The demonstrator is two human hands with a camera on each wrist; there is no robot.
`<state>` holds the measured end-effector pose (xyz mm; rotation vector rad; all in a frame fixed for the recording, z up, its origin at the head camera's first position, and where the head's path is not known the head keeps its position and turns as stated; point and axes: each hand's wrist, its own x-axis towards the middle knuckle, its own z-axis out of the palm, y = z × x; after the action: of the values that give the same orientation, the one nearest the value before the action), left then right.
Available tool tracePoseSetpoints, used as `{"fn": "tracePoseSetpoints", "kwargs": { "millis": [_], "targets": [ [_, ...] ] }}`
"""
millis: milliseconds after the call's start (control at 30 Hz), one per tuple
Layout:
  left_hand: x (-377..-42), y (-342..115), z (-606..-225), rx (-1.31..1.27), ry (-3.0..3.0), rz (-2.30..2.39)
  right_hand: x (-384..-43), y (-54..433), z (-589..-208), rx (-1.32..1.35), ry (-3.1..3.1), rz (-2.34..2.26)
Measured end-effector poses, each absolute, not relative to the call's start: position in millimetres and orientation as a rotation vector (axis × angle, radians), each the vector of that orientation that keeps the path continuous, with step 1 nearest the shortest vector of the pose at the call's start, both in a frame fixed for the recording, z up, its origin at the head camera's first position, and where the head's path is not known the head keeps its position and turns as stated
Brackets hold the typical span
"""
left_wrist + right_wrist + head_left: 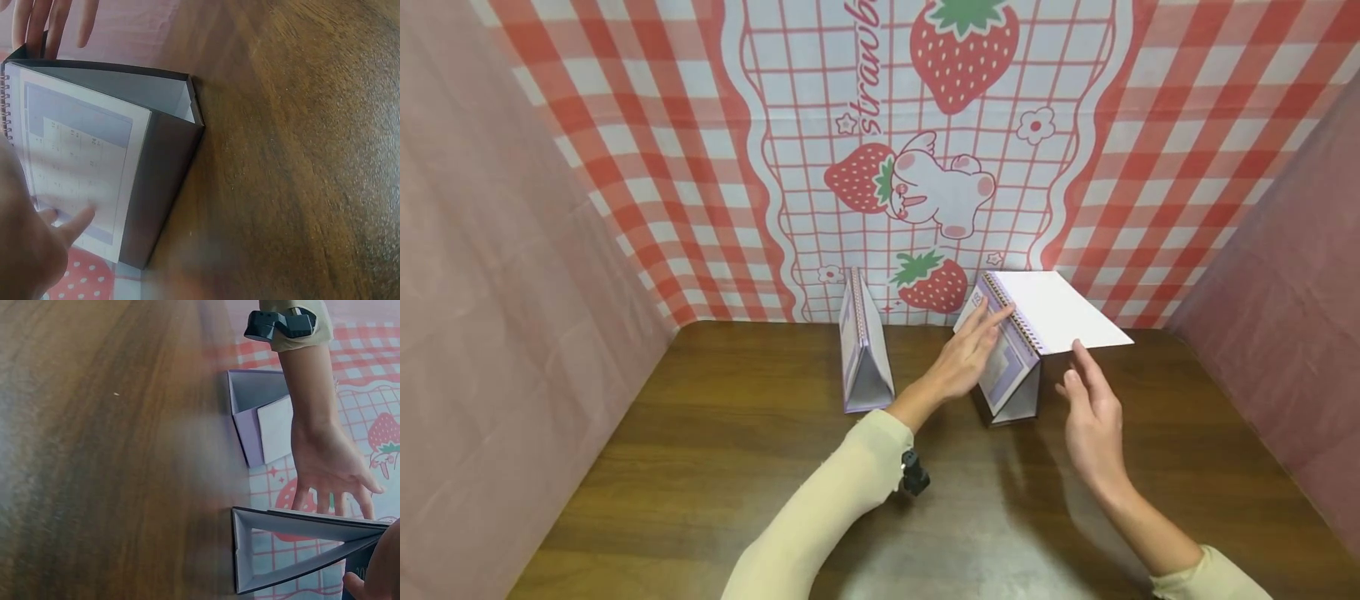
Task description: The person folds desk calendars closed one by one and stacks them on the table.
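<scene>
A desk calendar (1011, 375) with a spiral binding and a dark stand stands upright like a tent near the back of the table. My left hand (966, 358) rests on its front page near the spiral, fingers mostly straight. From the spiral a white sheet (1063, 312) sticks out to the right, nearly level. At the front edge of that sheet, my right hand (1093, 421) touches it with a fingertip, thumb apart. The left wrist view shows the calendar's printed grid page (81, 156); in the right wrist view most of my right hand (384, 562) is out of frame.
A second, purple-edged desk calendar (865, 358) stands to the left on the brown wooden table (737, 475). Behind hangs a strawberry-print checked cloth (805, 167), and pink cloth walls (1292, 275) close off both sides. A small black device (914, 473) sits on the left wrist.
</scene>
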<state>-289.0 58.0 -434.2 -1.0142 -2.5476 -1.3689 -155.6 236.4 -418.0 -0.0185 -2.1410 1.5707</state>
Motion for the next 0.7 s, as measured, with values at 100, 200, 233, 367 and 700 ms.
{"fn": "tracePoseSetpoints", "kwargs": {
  "millis": [100, 200, 233, 367, 700],
  "targets": [
    [-290, 58, -435, -1.019, -2.539, -1.378, -155, 235, -415, -0.014, -2.121, 1.573],
    [-289, 58, -434, -1.021, -2.539, -1.381, -156, 233, -412, 0.001, -2.092, 1.59],
    [-289, 58, -434, -1.021, -2.54, -1.382, -156, 232, -412, 0.009, -2.078, 1.599],
    [-287, 57, -432, -1.021, -2.551, -1.379, -158, 231, -410, 0.043, -2.035, 1.629],
    [-285, 57, -430, -1.015, -2.558, -1.373, -158, 230, -405, 0.108, -2.057, 1.577]
  ]
}}
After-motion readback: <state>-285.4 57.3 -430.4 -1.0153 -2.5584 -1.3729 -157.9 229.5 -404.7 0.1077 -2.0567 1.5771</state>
